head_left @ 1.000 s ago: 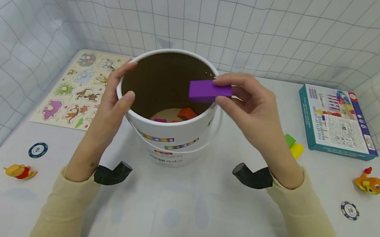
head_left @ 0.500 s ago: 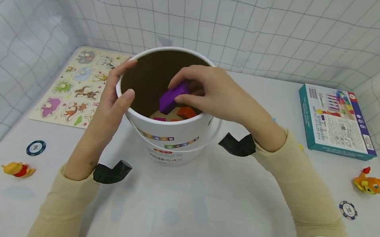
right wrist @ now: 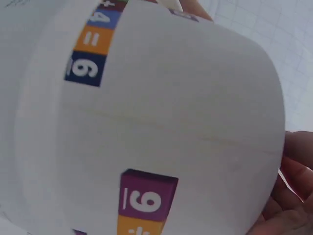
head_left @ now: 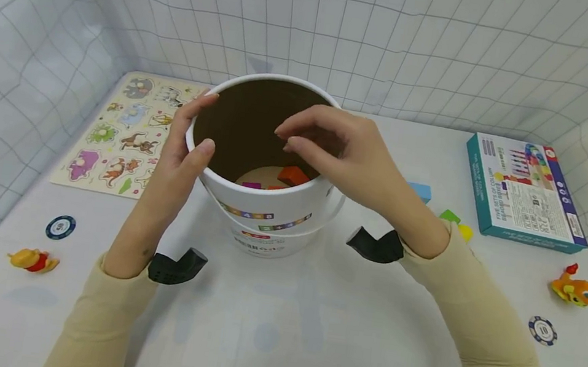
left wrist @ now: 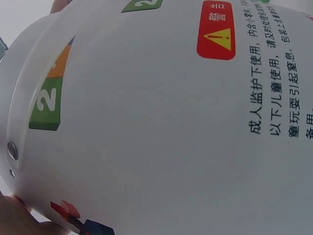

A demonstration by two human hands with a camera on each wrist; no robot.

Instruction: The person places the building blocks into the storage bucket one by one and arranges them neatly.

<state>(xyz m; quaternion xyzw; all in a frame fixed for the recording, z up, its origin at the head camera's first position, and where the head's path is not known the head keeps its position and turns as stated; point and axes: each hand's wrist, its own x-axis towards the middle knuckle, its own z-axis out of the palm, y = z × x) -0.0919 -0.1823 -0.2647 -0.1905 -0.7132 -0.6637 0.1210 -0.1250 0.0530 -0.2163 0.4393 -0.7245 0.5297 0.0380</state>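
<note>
A white bucket [head_left: 263,204] with printed number strips stands mid-table, tilted slightly toward me. My left hand [head_left: 178,149] grips its rim on the left, thumb and fingers around the edge. Over the opening, on the right, is my right hand [head_left: 339,152], fingers loosely bent, thumb and forefinger apart, holding nothing. Inside the bucket lie an orange-red block [head_left: 293,176] and a magenta piece [head_left: 251,185]; the front wall hides more of the floor. In the left wrist view the bucket wall [left wrist: 156,122] fills most of the picture, and the right wrist view shows its wall [right wrist: 195,98] too.
Behind the left hand lies an animal puzzle board [head_left: 130,131]. Blue [head_left: 420,191], green [head_left: 450,216] and yellow [head_left: 465,232] blocks lie right of the bucket, near a boxed toy set [head_left: 529,193]. Chips and small figures [head_left: 33,261] flank both sides.
My right hand carried a purple block into the bucket and let it go; the block is now out of sight. The hand has risen slightly. My left hand stays on the rim.
</note>
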